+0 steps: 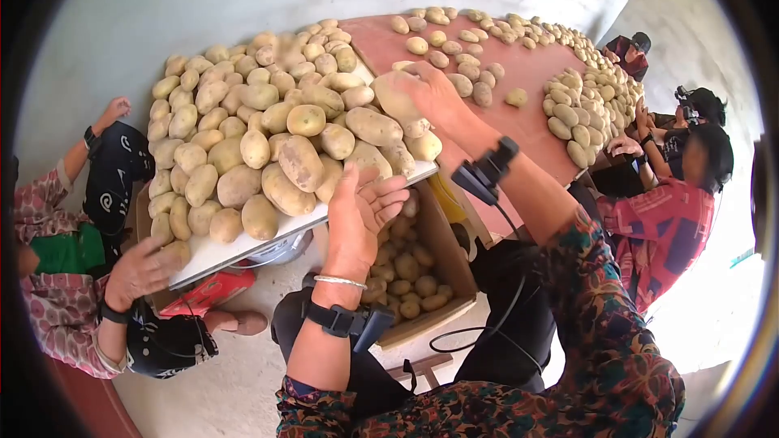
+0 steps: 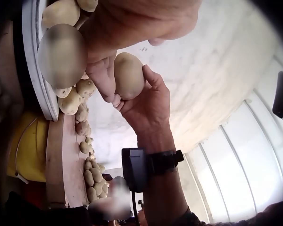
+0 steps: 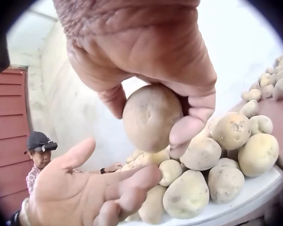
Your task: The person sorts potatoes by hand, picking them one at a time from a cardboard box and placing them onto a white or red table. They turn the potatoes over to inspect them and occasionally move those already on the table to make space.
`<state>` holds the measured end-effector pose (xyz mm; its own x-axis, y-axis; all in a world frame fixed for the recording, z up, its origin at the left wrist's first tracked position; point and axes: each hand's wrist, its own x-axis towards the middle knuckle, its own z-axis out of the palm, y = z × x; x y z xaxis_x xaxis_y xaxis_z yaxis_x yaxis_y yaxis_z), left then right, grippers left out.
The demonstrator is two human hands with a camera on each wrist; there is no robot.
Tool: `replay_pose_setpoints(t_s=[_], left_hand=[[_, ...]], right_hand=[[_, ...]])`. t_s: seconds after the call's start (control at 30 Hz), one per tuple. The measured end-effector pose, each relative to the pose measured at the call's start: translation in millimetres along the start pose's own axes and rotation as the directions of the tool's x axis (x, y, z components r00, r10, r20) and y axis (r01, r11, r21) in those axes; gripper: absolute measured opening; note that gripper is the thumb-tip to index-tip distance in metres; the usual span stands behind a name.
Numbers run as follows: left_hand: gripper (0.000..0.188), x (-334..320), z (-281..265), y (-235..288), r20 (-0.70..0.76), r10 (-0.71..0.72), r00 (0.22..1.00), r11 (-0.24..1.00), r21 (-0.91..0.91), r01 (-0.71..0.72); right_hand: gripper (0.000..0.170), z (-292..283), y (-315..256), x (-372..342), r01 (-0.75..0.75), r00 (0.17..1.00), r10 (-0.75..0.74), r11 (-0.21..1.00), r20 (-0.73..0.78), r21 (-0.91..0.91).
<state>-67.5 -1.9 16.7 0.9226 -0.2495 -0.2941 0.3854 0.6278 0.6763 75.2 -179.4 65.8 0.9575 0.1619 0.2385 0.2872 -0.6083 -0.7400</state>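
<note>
My right hand (image 1: pixel 445 101) grips a single potato (image 1: pixel 395 96) between thumb and fingers, raised over the right end of the potato pile (image 1: pixel 243 126). The right wrist view shows this held potato (image 3: pixel 151 117) as roundish and pale brown. Below and to the left, my left hand (image 1: pixel 355 215) is palm up with its fingers spread loosely, holding nothing. It is by the edge of the white board (image 1: pixel 284 237) that bears the pile. In the right wrist view, the left palm (image 3: pixel 80 193) lies just under the held potato.
A cardboard box (image 1: pixel 442 312) of potatoes stands below the board's edge. Behind, a reddish tabletop (image 1: pixel 389 36) carries scattered and heaped potatoes. One person's hand (image 1: pixel 144 272) touches the pile at left. Several people sit at right, one in a pink patterned top (image 1: pixel 661 227).
</note>
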Motion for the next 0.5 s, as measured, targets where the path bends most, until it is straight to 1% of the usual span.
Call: replay_pose_setpoints(t_s=[0.03,0.07,0.1,0.13,0.17,0.2,0.23,0.27,0.33,0.37,0.43,0.47,0.5], left_hand=[[0.070,1.8,-2.4,1.0,0.001,0.000,1.000,1.000,0.003,0.000],[0.064,3.3,-5.1,2.0,-0.032,0.020,0.999,1.000,-0.007,-0.020],[0.058,4.9,-6.8,2.6,-0.066,0.039,0.997,0.999,-0.017,-0.040],[0.058,5.8,-7.6,2.7,-0.066,0.037,0.997,0.999,-0.014,-0.038],[0.054,5.8,-8.3,3.1,-0.059,0.046,0.997,0.999,-0.026,-0.048],[0.050,5.9,-9.6,3.7,-0.054,0.055,0.997,0.998,-0.038,-0.057],[0.050,5.6,-10.0,4.6,-0.058,0.053,0.997,0.998,-0.036,-0.055],[0.048,5.0,-9.2,5.2,-0.059,0.049,0.997,0.998,-0.037,-0.052],[0.047,4.9,-8.8,6.6,-0.064,0.044,0.997,0.998,-0.040,-0.046],[0.047,5.5,-8.7,7.1,-0.073,0.043,0.996,0.998,-0.034,-0.046],[0.046,6.0,-8.4,7.6,-0.085,0.040,0.996,0.999,-0.028,-0.043],[0.045,5.6,-8.8,7.6,-0.083,0.042,0.996,0.999,-0.024,-0.044],[0.043,5.5,-8.9,8.1,-0.079,0.043,0.996,0.999,-0.020,-0.045]], right_hand=[[0.059,6.9,12.4,16.3,0.009,0.999,-0.012,0.996,-0.033,-0.087],[0.059,14.1,7.1,23.5,0.010,0.999,-0.013,0.996,-0.036,-0.085],[0.057,23.0,1.3,31.2,-0.086,0.991,0.088,0.996,-0.099,0.020],[0.055,30.5,-4.0,36.5,-0.175,0.970,0.193,0.976,-0.148,0.130],[0.055,35.2,-9.4,38.7,-0.176,0.970,0.195,0.975,-0.148,0.134],[0.054,40.2,-14.3,40.4,-0.139,0.976,0.148,0.988,-0.162,0.063],[0.053,46.6,-14.7,43.0,-0.103,0.980,0.100,0.995,-0.172,-0.009],[0.053,53.3,-16.4,48.0,-0.105,0.980,0.102,0.994,-0.169,-0.006],[0.046,63.3,-12.6,61.0,-0.305,0.948,0.306,0.952,-0.091,0.024],[0.046,62.5,-18.0,57.8,-0.307,0.947,0.307,0.952,-0.088,0.024],[0.038,57.2,-28.3,51.5,-0.216,0.975,0.222,0.950,0.003,-0.226],[0.038,53.7,-33.4,49.3,-0.219,0.974,0.226,0.949,0.005,-0.225],[0.034,49.3,-39.1,47.6,-0.198,0.979,0.206,0.923,-0.010,-0.332]])
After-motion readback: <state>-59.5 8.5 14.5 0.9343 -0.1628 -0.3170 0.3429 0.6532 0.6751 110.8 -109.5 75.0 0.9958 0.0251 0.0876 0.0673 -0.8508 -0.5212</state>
